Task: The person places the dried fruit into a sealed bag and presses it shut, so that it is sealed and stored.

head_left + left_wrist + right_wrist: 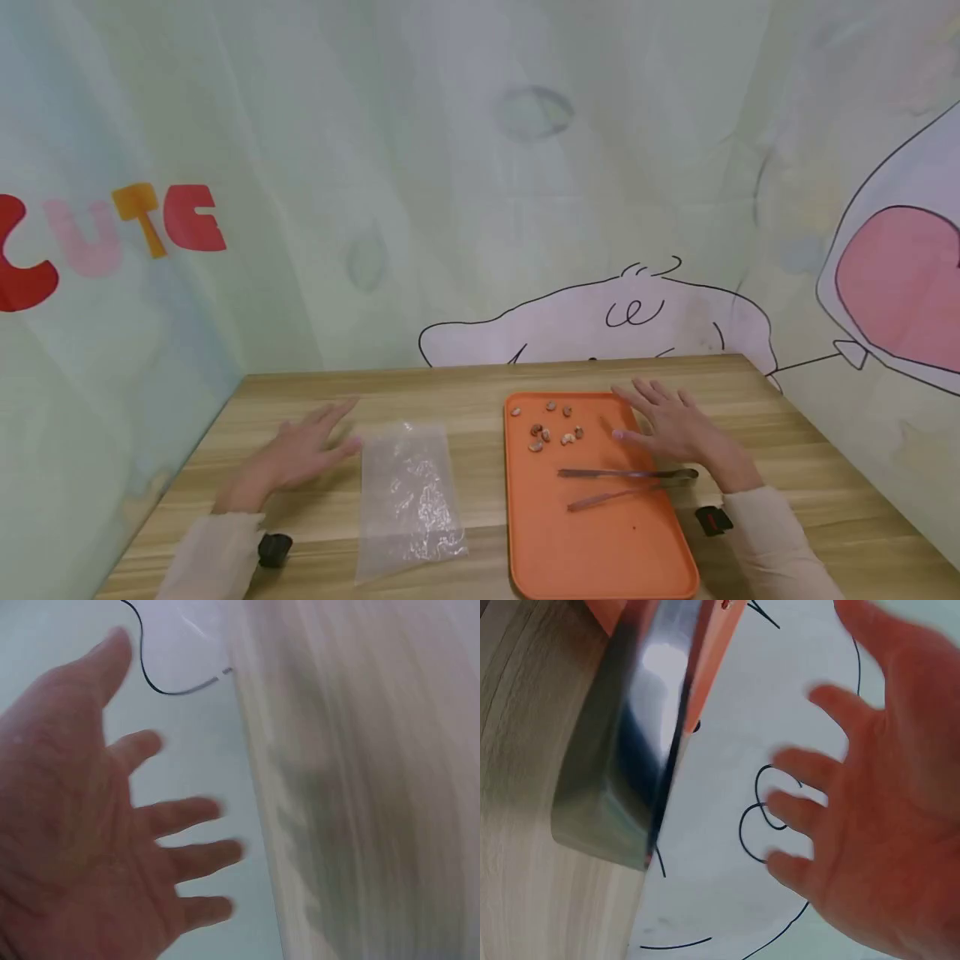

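Note:
My left hand (pixel 303 450) hovers over the table just left of a clear plastic bag (pixel 412 500), fingers spread and holding nothing. In the left wrist view the palm of that hand (pixel 82 817) faces the camera. My right hand (pixel 671 423) is above the right edge of an orange tray (pixel 592 554), its fingers spread and nothing held. Metal tongs (pixel 626 473) lie across the tray, their bent end past its right rim. Several small brown, speckled, bean-like pieces (pixel 545 434) are scattered in the tray's far half. In the right wrist view the tongs (pixel 622 750) loom close beside the right hand (pixel 900 795).
A wood-grain table (pixel 480 467) carries the bag and the tray. Behind it hangs a pale curtain (pixel 450 208) printed with cartoon figures and coloured letters. Dark wrist devices (pixel 275 550) sit at both sleeves.

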The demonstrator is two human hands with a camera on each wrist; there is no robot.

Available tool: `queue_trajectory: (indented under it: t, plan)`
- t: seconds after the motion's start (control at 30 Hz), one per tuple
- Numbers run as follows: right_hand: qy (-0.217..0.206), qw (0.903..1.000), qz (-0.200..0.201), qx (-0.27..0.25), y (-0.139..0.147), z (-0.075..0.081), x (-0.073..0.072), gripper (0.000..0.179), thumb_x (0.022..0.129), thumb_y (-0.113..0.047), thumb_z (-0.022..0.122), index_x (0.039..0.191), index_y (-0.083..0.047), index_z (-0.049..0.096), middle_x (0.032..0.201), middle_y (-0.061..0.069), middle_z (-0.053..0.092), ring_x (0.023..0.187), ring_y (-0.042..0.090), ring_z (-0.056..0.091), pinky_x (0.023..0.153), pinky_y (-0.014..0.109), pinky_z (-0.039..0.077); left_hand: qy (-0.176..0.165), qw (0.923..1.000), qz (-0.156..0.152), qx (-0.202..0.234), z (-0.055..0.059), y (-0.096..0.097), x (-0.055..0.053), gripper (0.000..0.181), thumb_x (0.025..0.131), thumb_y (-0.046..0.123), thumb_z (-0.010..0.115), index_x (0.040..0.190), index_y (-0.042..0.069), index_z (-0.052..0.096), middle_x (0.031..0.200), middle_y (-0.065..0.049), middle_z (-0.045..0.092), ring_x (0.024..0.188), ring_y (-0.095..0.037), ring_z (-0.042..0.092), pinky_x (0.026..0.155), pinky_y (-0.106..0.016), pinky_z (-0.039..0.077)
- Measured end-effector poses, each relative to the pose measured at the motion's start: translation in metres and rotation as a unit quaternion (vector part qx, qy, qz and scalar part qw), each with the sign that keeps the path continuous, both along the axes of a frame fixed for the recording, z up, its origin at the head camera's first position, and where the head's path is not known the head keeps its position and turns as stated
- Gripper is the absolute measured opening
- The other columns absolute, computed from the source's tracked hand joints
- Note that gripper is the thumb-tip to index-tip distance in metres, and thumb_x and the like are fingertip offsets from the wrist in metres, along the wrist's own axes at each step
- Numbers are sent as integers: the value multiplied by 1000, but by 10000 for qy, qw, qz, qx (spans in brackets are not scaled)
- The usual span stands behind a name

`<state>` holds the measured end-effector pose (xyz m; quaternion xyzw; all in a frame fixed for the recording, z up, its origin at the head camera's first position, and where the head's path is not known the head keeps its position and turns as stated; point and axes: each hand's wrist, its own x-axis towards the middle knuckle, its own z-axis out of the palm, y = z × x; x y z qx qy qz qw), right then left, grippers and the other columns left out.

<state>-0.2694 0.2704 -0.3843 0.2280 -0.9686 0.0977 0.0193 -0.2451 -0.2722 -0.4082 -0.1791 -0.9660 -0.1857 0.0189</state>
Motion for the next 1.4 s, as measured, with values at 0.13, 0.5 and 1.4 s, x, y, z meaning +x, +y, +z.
queue_trajectory:
  t: [0.13,0.5,1.4]
  plan:
    - [-848,9956,406,-10,1,3,7,78,93,-57,62,151,-9,43,153,28,35,140,53,29,109,70,20,-838,9949,-499,238,6,15,-2,76,101,49,53,158,6,26,147,-30,44,132,-50,44,104,-66,34]
    - [-1212,9815,1462,-243,2,-4,21,39,78,-36,86,105,-12,69,95,-5,58,80,10,52,68,28,46,-1281,9787,-1359,856,7,35,-21,54,99,39,64,140,6,50,133,-20,58,121,-40,57,97,-58,45]
    - [569,9872,950,-1149,-54,26,-41,21,92,-21,73,109,-9,76,86,-7,61,72,7,53,63,28,46,-472,9723,-1881,1303,94,53,-34,13,96,20,69,104,12,62,101,0,62,88,-18,59,78,-31,50]
